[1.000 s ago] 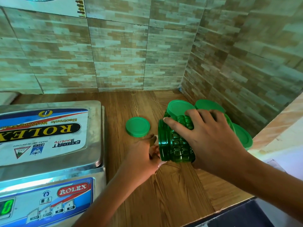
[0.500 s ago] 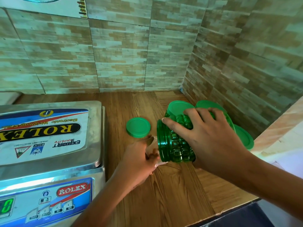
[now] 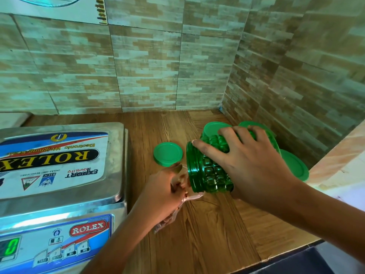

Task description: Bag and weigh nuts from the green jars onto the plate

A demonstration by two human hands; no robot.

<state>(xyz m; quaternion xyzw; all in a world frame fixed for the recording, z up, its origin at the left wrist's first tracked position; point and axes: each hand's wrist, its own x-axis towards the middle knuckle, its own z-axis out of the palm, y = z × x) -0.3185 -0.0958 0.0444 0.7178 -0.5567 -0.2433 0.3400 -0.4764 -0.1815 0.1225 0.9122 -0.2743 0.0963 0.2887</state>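
Your right hand (image 3: 254, 171) lay over the ribbed green jar (image 3: 207, 175) at centre frame, fingers spread and curled round its wall. It held the jar tipped on its side, open mouth facing left, presumably so nuts could slide out. Your left hand (image 3: 164, 192) sat right at that mouth, fingers curled and pinching a thin clear bag (image 3: 171, 216) up against it; the bag's tail trailed below your wrist onto the wooden counter (image 3: 207, 244). Couldn't tell whether nuts were passing. The lid (image 3: 167, 154) lay flat just upper left of the mouth, out of the pour path. Other lidded jars (image 3: 294, 167) stood behind your right hand, toward the corner. The scale (image 3: 59, 165) filled lower left beside the bag, steel plate (image 3: 116, 184) within easy reach, display (image 3: 10, 246) reading 0; weighing not yet begun, I'd judge.
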